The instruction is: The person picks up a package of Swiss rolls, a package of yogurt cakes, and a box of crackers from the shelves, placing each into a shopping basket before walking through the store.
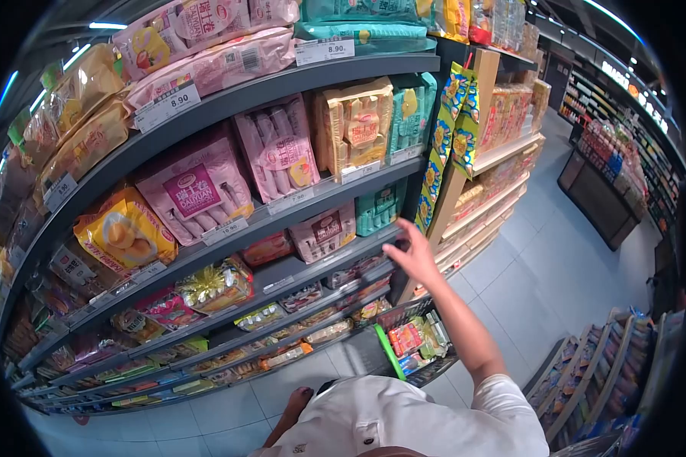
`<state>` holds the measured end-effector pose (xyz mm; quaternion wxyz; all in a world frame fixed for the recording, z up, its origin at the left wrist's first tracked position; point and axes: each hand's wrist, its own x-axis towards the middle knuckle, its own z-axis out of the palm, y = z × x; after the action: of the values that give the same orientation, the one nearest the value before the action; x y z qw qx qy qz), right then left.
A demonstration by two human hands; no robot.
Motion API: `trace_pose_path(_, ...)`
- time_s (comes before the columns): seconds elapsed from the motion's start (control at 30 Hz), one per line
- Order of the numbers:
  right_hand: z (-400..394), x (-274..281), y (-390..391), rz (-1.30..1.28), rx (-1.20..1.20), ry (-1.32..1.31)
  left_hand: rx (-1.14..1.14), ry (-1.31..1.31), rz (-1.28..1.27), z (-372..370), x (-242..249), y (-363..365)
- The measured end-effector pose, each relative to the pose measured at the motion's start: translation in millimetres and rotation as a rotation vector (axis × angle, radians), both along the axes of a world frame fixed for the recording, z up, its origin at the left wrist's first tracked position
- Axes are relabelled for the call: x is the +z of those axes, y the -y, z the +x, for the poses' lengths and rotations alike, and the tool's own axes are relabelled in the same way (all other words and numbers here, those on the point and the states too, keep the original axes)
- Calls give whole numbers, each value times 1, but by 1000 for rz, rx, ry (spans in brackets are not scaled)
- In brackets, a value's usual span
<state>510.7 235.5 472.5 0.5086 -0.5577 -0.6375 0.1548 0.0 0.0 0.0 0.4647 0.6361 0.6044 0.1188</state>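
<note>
My right hand (413, 255) reaches out to the shelf, thumb and fingers apart with nothing between them. Its fingertips are right at the shelf edge, just below a teal snack package (377, 208). To the left of that stands a pink-and-white roll-cake package (324, 233), with a red package (267, 248) lying farther along. My left hand (300, 399) hangs low by my side, small in the view, its fingers hard to make out. Below my right arm is a dark shopping basket or cart with a green bar (389, 351), holding several colourful packages (411, 339).
Curved dark shelves (236, 84) full of bagged cakes with price labels (177, 99) fill the left. Blue-and-yellow snack strips (443, 145) hang beside a wooden shelf unit (495, 156). A display bin (598, 190) stands across the tiled aisle (511, 259); another rack (587, 373) is at lower right.
</note>
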Motion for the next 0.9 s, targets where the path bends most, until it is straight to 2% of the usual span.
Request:
trace_pose_path(0.03,-8,16,6,3,-4,-2,-12,18,27,-1,-1,-1)
trace_pose_path(0.1,-5,90,-13,227,-60,218,-29,47,41,5,4,-13)
trace_pose_path(0.17,-5,136,-34,477,-140,437,13,83,47,4,9,-4)
trace_pose_path(0.3,-16,208,-59,579,-142,618,77,197,5,-4,8,10)
trace_pose_path(0.37,-18,224,-80,631,-170,746,122,248,-6,-7,-1,15)
trace_pose_path(0.47,-23,240,-95,562,-205,860,109,158,26,-20,-13,30)
trace_pose_path(0.7,-30,272,-95,406,-184,1075,196,-5,-36,-31,-3,43)
trace_pose_path(0.83,-23,260,-98,484,-164,1080,191,-34,-63,-31,8,39)
trace_pose_path(0.9,-21,256,-96,606,-149,1064,186,-10,-64,-28,10,34)
